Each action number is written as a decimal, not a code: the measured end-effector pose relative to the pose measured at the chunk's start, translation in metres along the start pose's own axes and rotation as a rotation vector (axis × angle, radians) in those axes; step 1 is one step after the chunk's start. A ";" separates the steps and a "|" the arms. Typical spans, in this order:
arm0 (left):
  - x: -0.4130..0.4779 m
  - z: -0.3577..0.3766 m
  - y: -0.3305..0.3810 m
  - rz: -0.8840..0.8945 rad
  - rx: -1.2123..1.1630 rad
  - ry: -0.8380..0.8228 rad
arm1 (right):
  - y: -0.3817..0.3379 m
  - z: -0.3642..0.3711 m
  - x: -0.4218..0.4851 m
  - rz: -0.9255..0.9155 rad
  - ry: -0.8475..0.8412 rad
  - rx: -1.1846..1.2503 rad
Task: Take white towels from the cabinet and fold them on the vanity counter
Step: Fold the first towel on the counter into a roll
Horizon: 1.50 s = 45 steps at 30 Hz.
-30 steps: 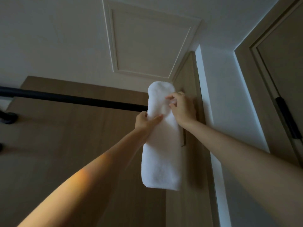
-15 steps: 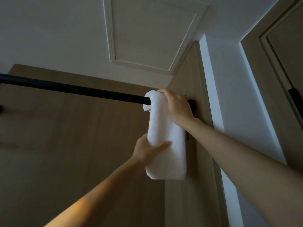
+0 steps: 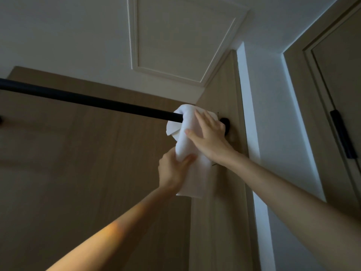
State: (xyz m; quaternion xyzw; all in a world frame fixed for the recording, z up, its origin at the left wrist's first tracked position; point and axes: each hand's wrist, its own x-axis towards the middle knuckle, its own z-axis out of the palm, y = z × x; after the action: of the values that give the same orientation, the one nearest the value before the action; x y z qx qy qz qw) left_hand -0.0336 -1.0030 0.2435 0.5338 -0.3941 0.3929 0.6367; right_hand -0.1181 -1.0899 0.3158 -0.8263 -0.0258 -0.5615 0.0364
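- We find the white towel (image 3: 186, 139) draped over the black rod (image 3: 88, 100) at the rod's right end. It sits just beside the round mount (image 3: 226, 123) that fixes the rod to the cabinet's wooden side panel (image 3: 218, 222).
- The towel is folded into a narrow strip. Its top bunches over the rod, a loose corner sticks out to the left just under the rod, and the rest hangs down in front of the side panel.
- The right hand (image 3: 210, 134) lies flat on the upper part of the strip, just below the rod. Its fingers (image 3: 201, 122) are straight and slightly spread, pressing on the cloth, and the thumb points left across the front. We see it curl round nothing.
- The left hand (image 3: 172, 171) grips the hanging strip lower down. Its thumb lies across the front of the cloth, and its fingers wrap round behind the cloth, where we cannot see their tips.
- The hands are near each other, right above left, with the towel running under one and through the other. The towel's bottom edge hangs free just below the left hand.
- Overhead we see a white ceiling panel (image 3: 175, 36) with a raised frame. At the far right is a door (image 3: 343, 75) with a black fitting (image 3: 340, 133), well apart from both hands.
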 end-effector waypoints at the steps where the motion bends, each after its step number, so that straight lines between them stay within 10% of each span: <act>1: -0.001 0.003 0.005 0.012 -0.008 -0.002 | -0.003 0.001 -0.004 0.043 0.009 0.010; 9: 0.006 0.017 0.030 0.018 -0.060 -0.073 | -0.009 -0.022 -0.002 0.171 -0.009 0.342; 15: 0.003 0.006 0.024 0.043 -0.118 -0.448 | -0.003 -0.032 0.003 0.119 0.101 0.311; 20: 0.049 -0.006 -0.018 0.032 0.018 -0.031 | 0.003 -0.049 0.018 0.187 0.034 0.250; 28: 0.095 0.007 -0.019 -0.076 -0.149 -0.327 | -0.003 -0.034 0.024 0.143 0.057 0.098; 37: 0.083 0.018 -0.022 -0.219 -0.236 -0.274 | 0.004 -0.017 -0.006 -0.038 -0.016 -0.162; 45: 0.063 0.019 -0.023 -0.191 -0.153 -0.166 | 0.006 -0.006 -0.046 -0.078 0.348 0.012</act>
State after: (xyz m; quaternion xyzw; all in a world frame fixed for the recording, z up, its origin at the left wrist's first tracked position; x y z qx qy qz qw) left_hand 0.0104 -1.0199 0.2954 0.5492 -0.4218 0.2539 0.6753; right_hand -0.1399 -1.0967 0.2752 -0.7147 -0.0544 -0.6970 0.0233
